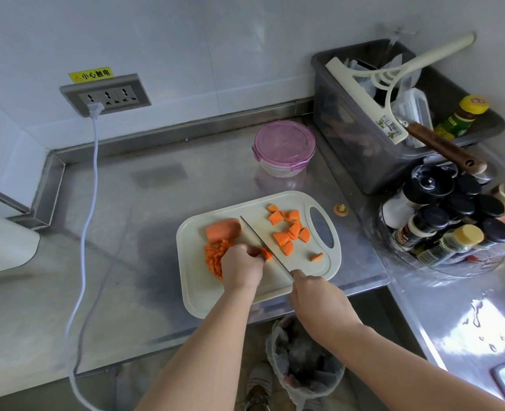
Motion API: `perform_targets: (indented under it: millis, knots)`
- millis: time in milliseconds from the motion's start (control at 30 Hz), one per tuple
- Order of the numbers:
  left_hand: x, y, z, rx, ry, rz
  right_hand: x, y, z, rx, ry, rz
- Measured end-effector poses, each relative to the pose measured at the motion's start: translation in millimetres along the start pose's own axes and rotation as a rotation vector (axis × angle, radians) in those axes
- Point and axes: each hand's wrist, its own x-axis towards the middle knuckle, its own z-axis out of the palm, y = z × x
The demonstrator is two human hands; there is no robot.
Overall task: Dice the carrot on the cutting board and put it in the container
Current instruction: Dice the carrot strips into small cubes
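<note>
Pinning carrot piece (267, 254), left grip (240, 268), knife (261, 241) seemingly touching, in right grip (316, 295)

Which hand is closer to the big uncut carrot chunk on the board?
Left. The left hand lies just in front of the carrot chunk, pinching a small piece; the right hand grips the knife farther right.
</note>
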Motion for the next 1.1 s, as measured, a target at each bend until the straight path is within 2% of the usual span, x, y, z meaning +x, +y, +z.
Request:
perform_targets:
  millis: [567,767,900,1100]
  knots:
    - [-2,4,0,0.013,0.008,-0.005,13,-6,-3,-0.048,-0.092,0.055]
    - [-6,5,-1,0.007,0.021,0.005,17,-9,-2,0.003,-0.062,0.071]
    - [-7,4,-2,-0.011,0.022,0.005,11,-5,-4,-0.011,0.022,0.035]
    - [-5,1,-2,-0.033,0.017,-0.015,4,-7,-6,-0.054,0.021,-0.017]
